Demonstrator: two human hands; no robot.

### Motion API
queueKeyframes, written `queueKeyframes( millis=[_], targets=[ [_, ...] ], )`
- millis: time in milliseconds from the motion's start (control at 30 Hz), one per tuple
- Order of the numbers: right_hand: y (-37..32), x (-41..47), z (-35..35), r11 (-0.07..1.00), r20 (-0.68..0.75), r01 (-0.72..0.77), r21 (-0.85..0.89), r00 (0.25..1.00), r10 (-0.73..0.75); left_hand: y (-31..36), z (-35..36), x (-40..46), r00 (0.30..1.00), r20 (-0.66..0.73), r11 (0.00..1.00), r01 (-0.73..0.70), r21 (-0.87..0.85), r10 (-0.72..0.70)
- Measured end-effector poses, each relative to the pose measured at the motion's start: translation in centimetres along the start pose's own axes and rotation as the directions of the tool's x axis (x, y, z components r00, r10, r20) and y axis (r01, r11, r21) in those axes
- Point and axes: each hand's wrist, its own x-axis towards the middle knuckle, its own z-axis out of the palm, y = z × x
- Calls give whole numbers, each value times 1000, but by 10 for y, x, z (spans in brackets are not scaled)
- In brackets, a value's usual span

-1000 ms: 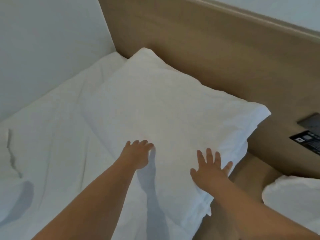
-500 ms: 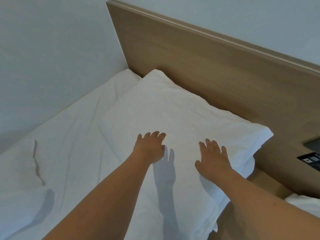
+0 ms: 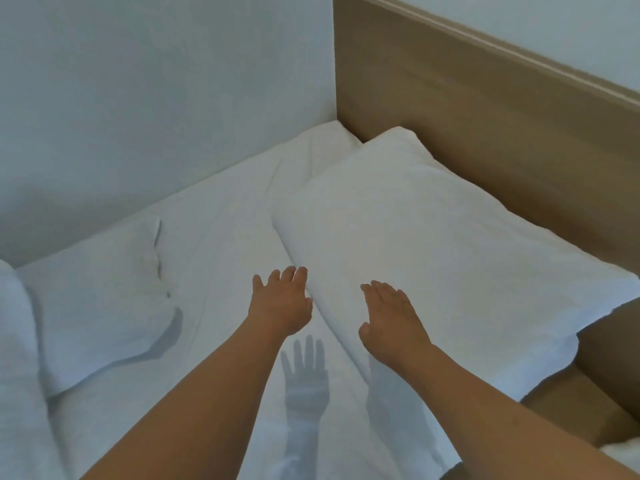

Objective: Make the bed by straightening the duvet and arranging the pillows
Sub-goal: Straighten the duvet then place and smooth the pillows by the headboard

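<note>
A white pillow lies flat on the bed against the wooden headboard. My left hand hovers with fingers spread above the sheet, just left of the pillow's near edge, casting a shadow on the bed. My right hand is flat and open over the pillow's near edge; I cannot tell if it touches. The folded-back white duvet lies rumpled at the left.
A pale wall bounds the bed on the far left side. A wooden ledge runs beside the bed at the right, with a bit of white fabric at the lower right corner.
Both hands have drawn back from the pillow's top toward its near edge; the left one is now off the pillow. The view has swung left, showing more duvet.
</note>
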Motion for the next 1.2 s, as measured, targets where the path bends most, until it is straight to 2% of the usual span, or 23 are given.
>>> queueKeyframes(
  millis=[267, 400, 533, 600, 667, 767, 800, 867, 967, 1033, 1100, 1133, 1200],
  targets=[
    [-173, -9, 90, 992, 0, 115, -44, 993, -115, -191, 47, -87, 997, 12, 996, 77, 34, -78],
    [-266, -12, 132, 985, 11, 170, -24, 985, -170, -300, 74, -136, 974, 17, 972, 224, 72, -226],
    [-337, 10, 188, 937, 50, 335, -96, 942, -332, -382, 119, -160, 895, 76, 898, 439, 12, -439],
    [-361, 28, 223, 897, 67, 409, -167, 912, -404, -411, 154, -166, 821, 88, 817, 570, -87, -564],
    [-379, 43, 259, 853, 70, 459, -248, 887, -457, -432, 197, -174, 705, 142, 675, 708, -209, -695],
    [-399, 58, 313, 750, 19, 534, -391, 819, -573, -458, 269, -199, 415, 224, 312, 870, -383, -882],
    [-402, 62, 324, 709, -2, 551, -440, 789, -614, -461, 288, -206, 336, 215, 231, 887, -400, -917],
    [-420, 76, 350, 596, 8, 608, -525, 704, -710, -472, 326, -218, 245, 152, 168, 904, -393, -958],
    [-475, 100, 384, 408, 13, 657, -634, 536, -844, -494, 361, -218, 190, 92, 133, 894, -427, -977],
    [-520, 118, 409, 281, 30, 679, -679, 407, -913, -504, 380, -212, 193, 72, 138, 874, -466, -979],
    [-563, 135, 434, 170, 39, 683, -710, 279, -960, -509, 405, -209, 252, 14, 217, 856, -469, -968],
    [-580, 142, 447, 144, 42, 686, -713, 247, -968, -510, 418, -210, 294, -20, 270, 844, -463, -955],
    [-600, 152, 475, 150, 61, 679, -719, 277, -959, -517, 445, -212, 379, -102, 381, 802, -460, -920]
  ],
)
